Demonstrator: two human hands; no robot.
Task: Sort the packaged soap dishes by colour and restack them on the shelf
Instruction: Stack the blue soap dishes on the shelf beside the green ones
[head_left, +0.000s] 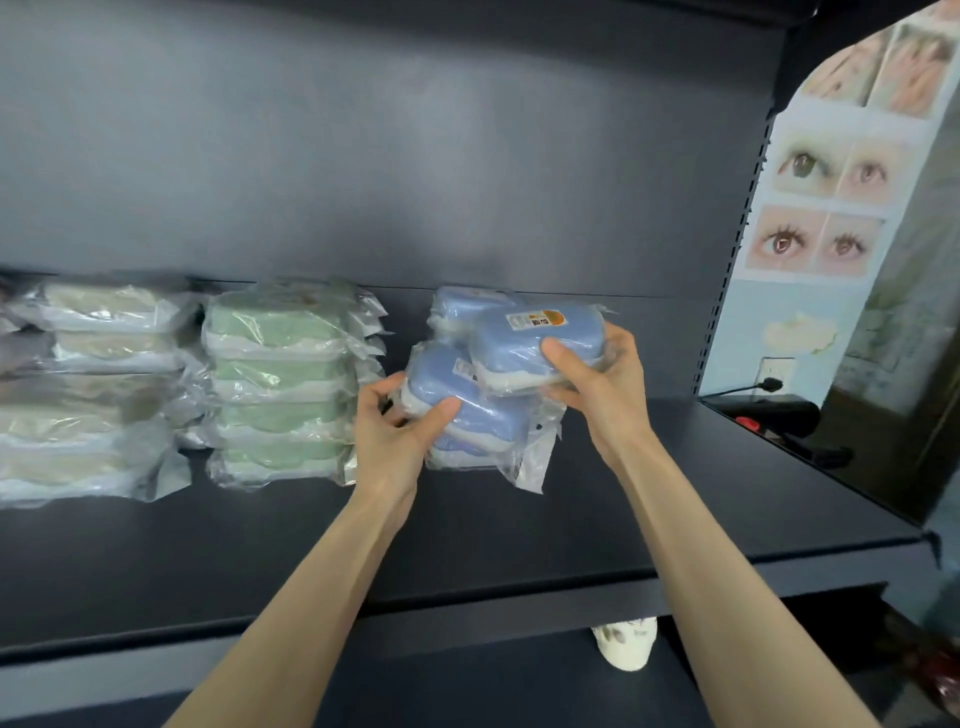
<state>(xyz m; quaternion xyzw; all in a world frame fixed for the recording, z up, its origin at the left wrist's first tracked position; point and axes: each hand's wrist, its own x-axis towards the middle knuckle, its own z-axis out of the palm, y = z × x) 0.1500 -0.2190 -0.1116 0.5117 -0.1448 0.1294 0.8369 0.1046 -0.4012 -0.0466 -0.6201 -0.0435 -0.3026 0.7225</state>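
On the dark shelf (675, 499) stand piles of soap dishes in clear wrappers. A cream pile (88, 384) is at the far left and a green pile (280, 379) beside it. My right hand (597, 374) grips a blue soap dish (535, 338) with an orange label, held above the blue pile. My left hand (400, 421) grips a second blue dish (441, 379), which sits tilted on the lower blue dishes (478, 441). One more blue dish (462, 306) shows behind them.
The shelf's dark back panel rises behind the piles. A perforated upright (727, 280) ends the shelf at the right. Beyond it are a poster of eyes (815, 208) and a black surface with dark tools. A white cup (623, 644) stands on the lower shelf.
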